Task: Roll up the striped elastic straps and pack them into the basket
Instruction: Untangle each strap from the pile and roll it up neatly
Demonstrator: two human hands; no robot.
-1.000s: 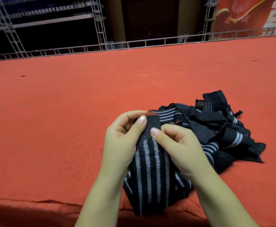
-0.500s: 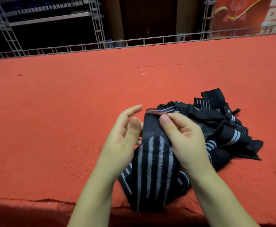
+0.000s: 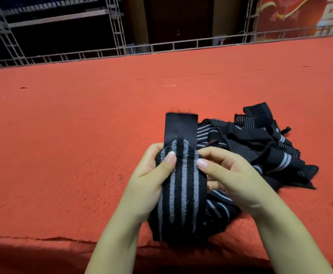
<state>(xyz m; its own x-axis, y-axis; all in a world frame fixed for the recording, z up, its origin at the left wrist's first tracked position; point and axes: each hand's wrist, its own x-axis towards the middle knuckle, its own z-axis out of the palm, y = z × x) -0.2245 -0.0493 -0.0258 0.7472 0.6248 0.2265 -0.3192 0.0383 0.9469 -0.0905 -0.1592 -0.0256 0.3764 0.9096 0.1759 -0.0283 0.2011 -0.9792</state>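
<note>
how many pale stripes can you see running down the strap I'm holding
4 on the held strap, side by side along its length: one at the left edge by the left hand, two in the middle, one on the right by the right hand. The strap's underside is hidden.

Striped strap between both hands' thumbs.

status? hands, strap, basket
Left hand and right hand both pinch one striped strap, its plain black end sticking up, unrolled. Strap pile waits on the red carpet. No basket in view.
</note>
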